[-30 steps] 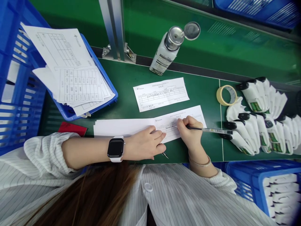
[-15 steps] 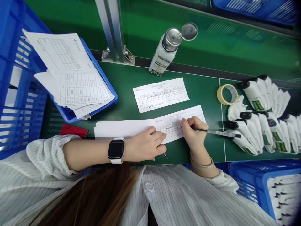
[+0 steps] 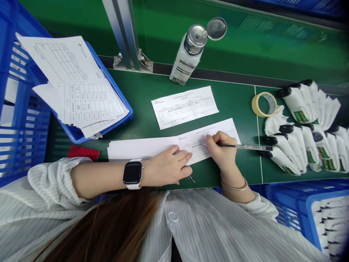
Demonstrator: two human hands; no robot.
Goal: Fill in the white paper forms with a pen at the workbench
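Observation:
My right hand [image 3: 224, 150] is closed round a clear-barrelled pen [image 3: 249, 147], its tip on a printed form [image 3: 227, 128] in a row with handwriting. Under my left hand [image 3: 167, 163] the form and the blank white sheets [image 3: 136, 146] beside it lie pressed to the bench. A second pen [image 3: 192, 179] runs through the curled fingers of my left hand; only its dark tip and a bit near the knuckles show. Just above lies another filled-in form [image 3: 185, 106], flat and apart from both hands.
A blue tray [image 3: 116, 125] heaped with papers [image 3: 84, 102] stands left, by a blue crate [image 3: 16, 109] and a red card [image 3: 84, 152]. A pump bottle [image 3: 185, 60] stands at the back. At right are a tape roll [image 3: 264, 104], several white devices [image 3: 293, 154] and another crate [image 3: 289, 193].
The pen in my right hand has swung to lie flatter, with that hand shifted slightly left and up. My left hand stays on the papers. The whole view has shifted a little.

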